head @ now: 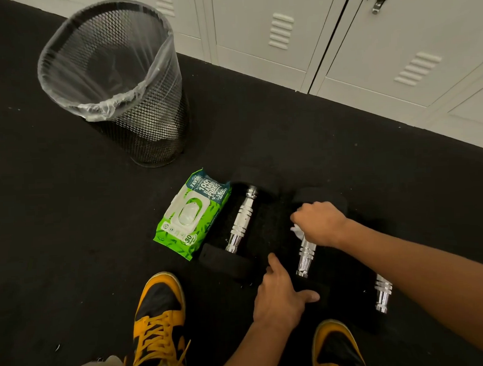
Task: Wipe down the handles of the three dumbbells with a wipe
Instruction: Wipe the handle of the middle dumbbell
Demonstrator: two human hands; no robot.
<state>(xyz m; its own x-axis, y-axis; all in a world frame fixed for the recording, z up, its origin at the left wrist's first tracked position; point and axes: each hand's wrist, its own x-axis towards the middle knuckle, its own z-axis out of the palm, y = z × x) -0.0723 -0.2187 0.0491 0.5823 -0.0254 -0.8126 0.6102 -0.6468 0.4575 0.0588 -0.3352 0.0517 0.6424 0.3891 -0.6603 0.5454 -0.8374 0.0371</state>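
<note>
Three black dumbbells with chrome handles lie side by side on the black floor. The left dumbbell [240, 220] lies untouched next to the wipes pack. My right hand [321, 223] grips a white wipe [297, 231] around the upper part of the middle dumbbell's handle [306, 259]. My left hand [281, 294] rests on the near head of the middle dumbbell, thumb stretched across it. The right dumbbell [383, 293] shows only the lower part of its handle below my right forearm.
A green pack of wipes [190, 215] lies left of the dumbbells, lid closed. A black mesh bin [125, 85] with a clear liner stands at the back left. White lockers [367, 47] run along the back right. My yellow-black shoes [158, 324] are at the bottom.
</note>
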